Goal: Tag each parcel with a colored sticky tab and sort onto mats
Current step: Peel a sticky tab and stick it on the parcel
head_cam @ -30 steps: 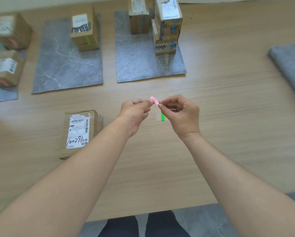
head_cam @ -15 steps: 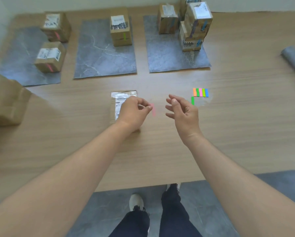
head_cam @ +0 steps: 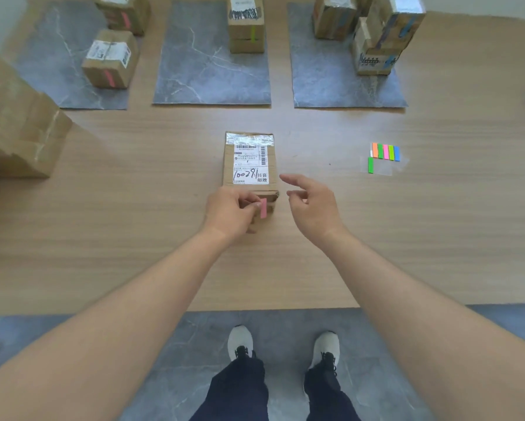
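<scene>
Pinching a pink tab between thumb and finger, the left hand sits at the near end of the parcel. The tab is a thin strip and stands up and down, right in front of that near side. I cannot tell if it is stuck on yet. The right hand is apart from the left, just right of the parcel, with loose fingers and nothing in it.

The parcel is a brown box with a white label, black numbers written by hand, and shiny tape at the far end. It lies in the middle of the desk. Its long side points away from the person, toward three grey mats. More tabs lie on the desk to the right.
</scene>
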Available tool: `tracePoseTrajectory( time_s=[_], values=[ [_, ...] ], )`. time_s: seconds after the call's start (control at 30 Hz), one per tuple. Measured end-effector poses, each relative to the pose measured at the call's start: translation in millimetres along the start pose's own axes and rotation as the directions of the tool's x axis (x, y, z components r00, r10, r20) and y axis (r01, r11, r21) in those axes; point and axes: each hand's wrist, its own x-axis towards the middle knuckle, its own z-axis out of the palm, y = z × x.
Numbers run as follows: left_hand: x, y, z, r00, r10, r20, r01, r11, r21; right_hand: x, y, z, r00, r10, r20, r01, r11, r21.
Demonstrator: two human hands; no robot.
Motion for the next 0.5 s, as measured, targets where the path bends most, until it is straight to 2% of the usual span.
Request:
tracePoseTrajectory(
  time_s=[0.13,0.3,0.5],
  values=[
    [2,-12,8,0.999,0.013,-0.038,-0.014,1.0,-0.006,5,9,8,0.983,-0.149,0.108,0.169,0.964,-0.203],
    [14,-22,18,0.994,0.046,-0.1,-0.038,0.997,0.073,11,16,16,0.957,-0.222,0.185,0.277,0.889,-0.363],
    [16,-18,24,0.99,0.066,-0.128,-0.043,0.983,0.179,21,19,26,0.925,-0.359,0.125,0.377,0.826,-0.419]
  ],
)
